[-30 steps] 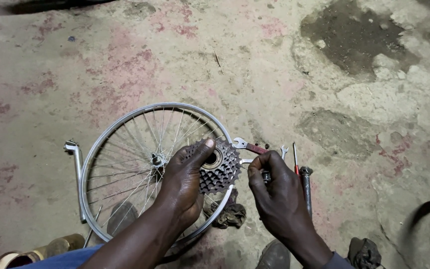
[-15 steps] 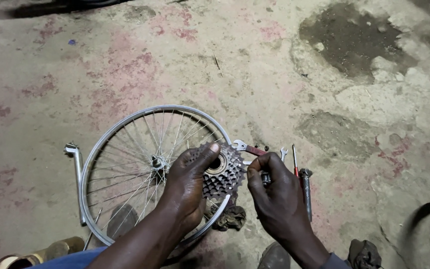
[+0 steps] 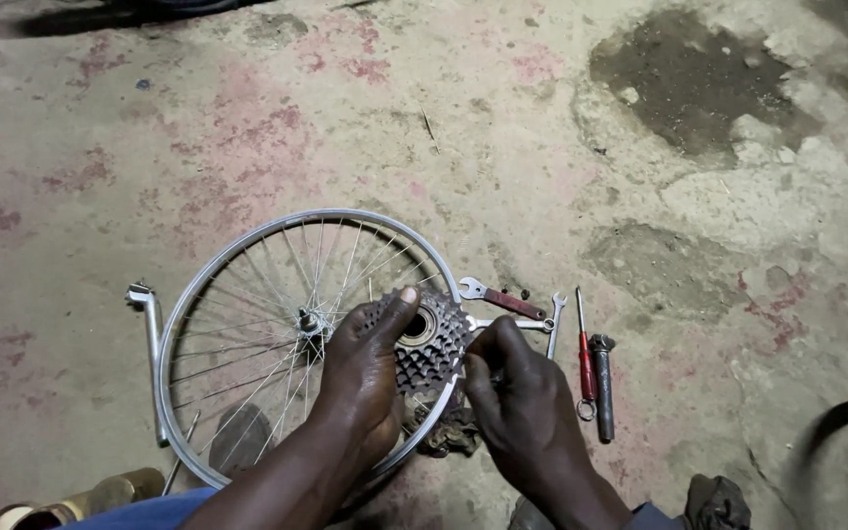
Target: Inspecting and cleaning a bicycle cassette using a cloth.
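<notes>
Head view: we looked down on a worn concrete floor [image 3: 247, 128] where a spoked bicycle wheel [image 3: 247, 334] lay flat.
Change: against the frames a moment before, we saw the right hand [image 3: 527, 417] had slid in closer to the freewheel cogset [image 3: 424, 348]; the wheel and the tools had not shifted. We judged the work on the cogs was continuing, not finished.
Cogset: it was held up above the wheel's right side, near the rim, tilted toward us.
Left hand [image 3: 370, 378]: fingers curled under the cogset, thumb pressed across its top face by the centre hole, gripping it.
Right hand: fingers bunched against the cogset's right edge; whether they pinched something small we could not tell.
Tools: an open-end spanner [image 3: 498, 299], a red-handled screwdriver [image 3: 586, 358] and a dark cylindrical tool [image 3: 603, 383] lay just right of the wheel.
Elsewhere: a metal pipe [image 3: 152, 353] lay along the wheel's left side.
</notes>
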